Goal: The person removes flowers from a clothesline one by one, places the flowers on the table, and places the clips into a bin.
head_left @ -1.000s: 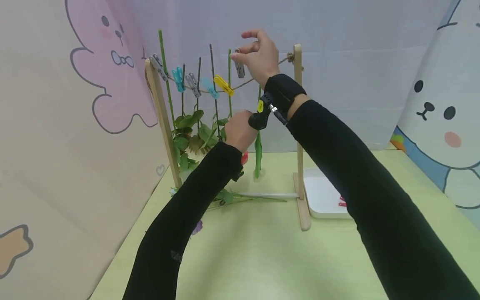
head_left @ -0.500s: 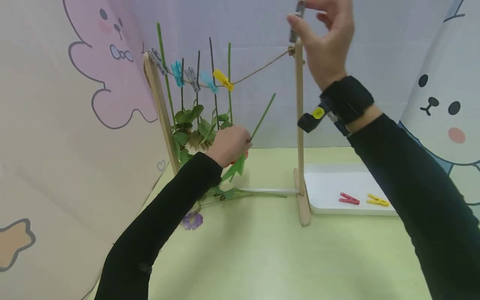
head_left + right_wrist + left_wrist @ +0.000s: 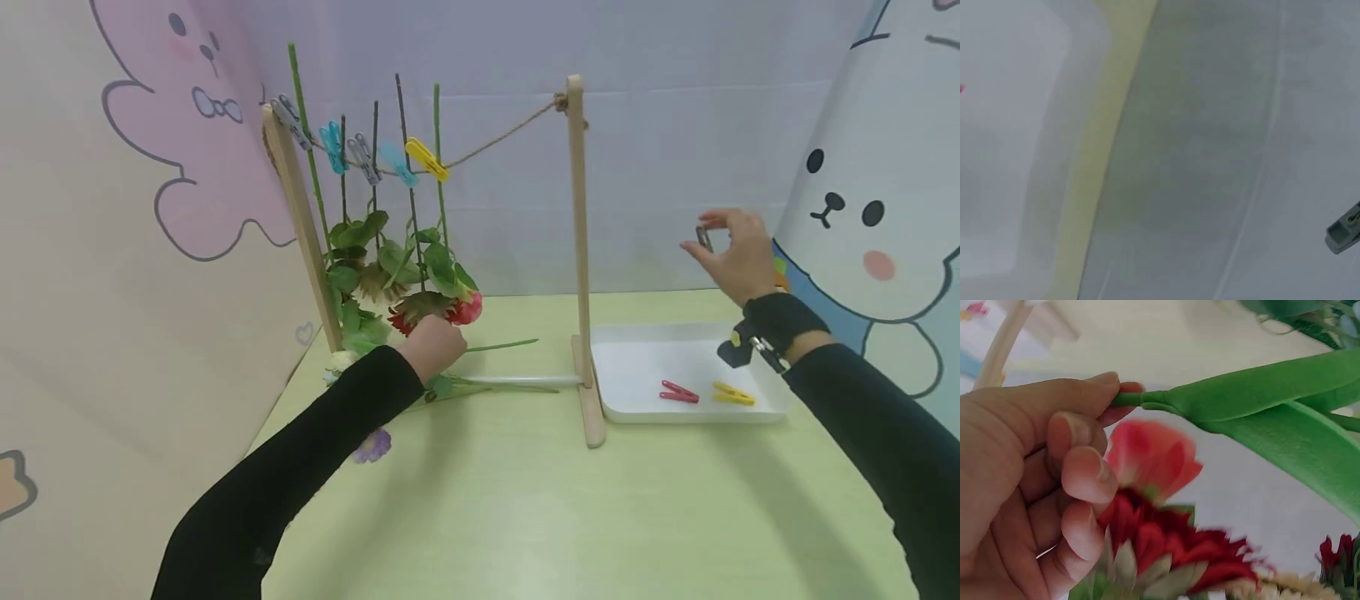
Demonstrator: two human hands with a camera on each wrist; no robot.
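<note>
while flowers (image 3: 397,260) hang from the rope (image 3: 510,134), the left hand (image 3: 433,348) low beside them has its fingers clamped on a green stem (image 3: 1129,399). farther right, the right hand (image 3: 741,260) pinches a grey clothespin (image 3: 703,239) near the white tray (image 3: 637,358).

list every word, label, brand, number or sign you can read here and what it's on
No words, labels, brands, numbers or signs can be read in any view.
Yellow patch on the right-wrist device: too small to tell whether it bears print.
Grey clothespin in the right hand: no lettering can be made out.
White tray: none visible.
Backdrop: cartoon drawings, no readable text.
</note>
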